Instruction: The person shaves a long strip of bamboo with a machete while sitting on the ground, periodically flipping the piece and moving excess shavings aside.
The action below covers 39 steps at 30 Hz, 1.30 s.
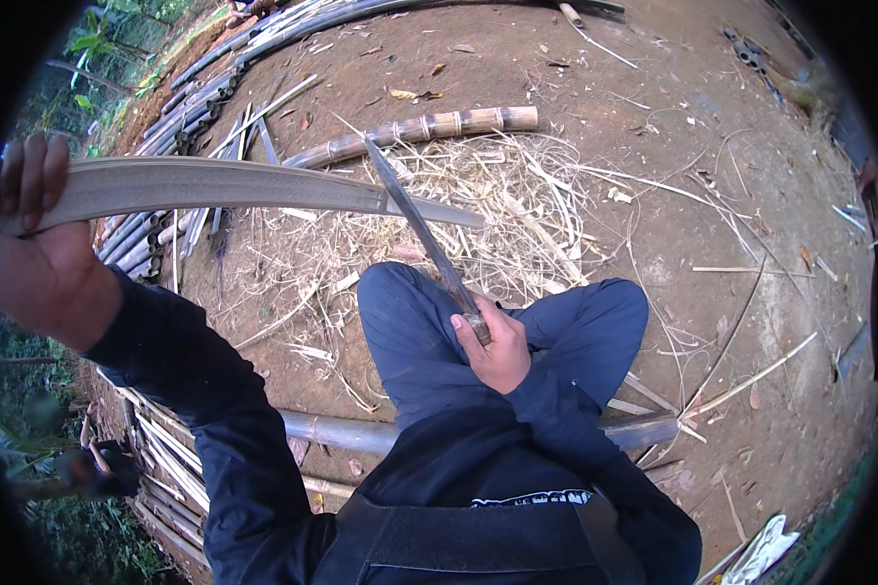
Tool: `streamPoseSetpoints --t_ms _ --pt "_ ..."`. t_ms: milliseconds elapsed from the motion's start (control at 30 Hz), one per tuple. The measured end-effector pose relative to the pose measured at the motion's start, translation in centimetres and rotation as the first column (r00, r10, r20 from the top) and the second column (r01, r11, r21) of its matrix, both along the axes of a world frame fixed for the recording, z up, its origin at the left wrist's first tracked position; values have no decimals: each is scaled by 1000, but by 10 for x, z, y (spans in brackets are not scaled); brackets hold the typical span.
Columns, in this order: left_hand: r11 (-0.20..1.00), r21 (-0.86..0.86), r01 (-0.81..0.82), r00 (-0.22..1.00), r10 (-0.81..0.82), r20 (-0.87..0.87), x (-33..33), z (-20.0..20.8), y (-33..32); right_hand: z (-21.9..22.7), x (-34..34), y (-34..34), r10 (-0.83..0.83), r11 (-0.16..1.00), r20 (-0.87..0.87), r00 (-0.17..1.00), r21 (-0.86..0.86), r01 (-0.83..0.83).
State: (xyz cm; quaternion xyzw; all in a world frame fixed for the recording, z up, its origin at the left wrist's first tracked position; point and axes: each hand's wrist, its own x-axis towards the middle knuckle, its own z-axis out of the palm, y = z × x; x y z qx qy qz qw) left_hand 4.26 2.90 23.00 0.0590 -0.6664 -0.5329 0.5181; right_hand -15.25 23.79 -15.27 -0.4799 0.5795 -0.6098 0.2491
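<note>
1. Knife (415,219): clamped by its handle (477,327) in the right hand (502,356), with thumb pressed along one side and fingers curled around the other.
2. Right arm bent and drawn in over the crossed legs in dark trousers (410,322), on the near side of the shavings heap (546,210). Blade aimed forward and to the left, reaching over the heap's left part.
3. Left hand (54,268) closed on one end of a long pale slat (224,183), palm turned upward, fingers bent over the far edge. Raised well out to the left of the heap, elbow bent, well apart from the right hand.
4. Slat stretching from the left hand to over the heap's left part, gently curved, thinner toward the free end. Crossed by the blade near that end; contact between them impossible to tell.
5. Beyond the heap, a thick ringed bamboo length (429,129). To its left, a stack of dark bamboo poles (193,109). Nearer than the heap, behind the legs, a dark pole (337,430) lying crosswise.
6. Far to the near right of the heap, a crumpled white bag or sheet (766,546), too unclear for telling any contents.
</note>
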Motion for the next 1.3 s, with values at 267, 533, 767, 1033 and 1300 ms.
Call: streamPoseSetpoints --t_ms 267,533,767,1033,1300 --pt "881 27 -472 869 471 -151 -61 -93 22 42 20 -17 108 982 -210 972 -132 -138" --pt "762 -91 -641 766 627 -143 -35 -109 35 -104 -17 -46 66 948 -133 989 317 -21" --pt "852 -64 -519 848 505 -161 22 -116 43 -51 -6 -60 166 984 -181 969 87 -152" --pt "633 24 -774 622 767 -159 39 -135 38 -86 -9 -74 258 897 -136 957 402 -184" --pt "628 46 -777 609 769 -194 33 -141 39 -165 -39 -85 158 859 -150 976 509 -61"
